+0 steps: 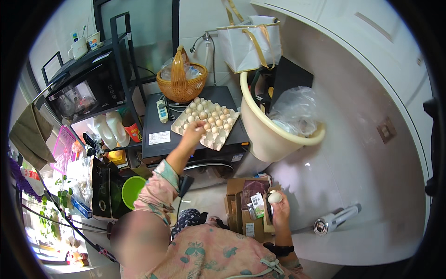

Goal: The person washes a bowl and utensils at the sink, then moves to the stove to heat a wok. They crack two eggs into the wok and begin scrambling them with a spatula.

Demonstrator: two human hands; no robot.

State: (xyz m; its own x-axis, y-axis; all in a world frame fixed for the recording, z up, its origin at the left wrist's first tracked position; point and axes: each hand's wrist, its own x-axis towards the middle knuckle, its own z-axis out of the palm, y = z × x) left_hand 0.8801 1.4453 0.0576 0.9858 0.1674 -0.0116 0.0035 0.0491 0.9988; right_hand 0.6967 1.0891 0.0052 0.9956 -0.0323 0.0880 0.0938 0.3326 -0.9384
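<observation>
My left hand (195, 132) reaches over the near left part of a cardboard egg tray (220, 142), its fingertips against a light brown egg (207, 126). Whether they grip that egg is unclear. Many pale and brown eggs sit in the tray, which rests on the dark top of a front-loading washing machine (223, 93). Low on the right, my right hand (281, 211) holds a large pale egg (275, 197) in its fingers, with a black band on the wrist. Beside this hand, an open cardboard box (235, 186) holds a carton (257, 204) and a small bottle (251, 211).
Behind the tray stand a woven basket (182, 83) and a power strip (162, 111). A large cream tub (261, 136) with plastic bags is to the right, under a white bag (251, 45). At left are a black microwave (87, 90) and a green basin (132, 191).
</observation>
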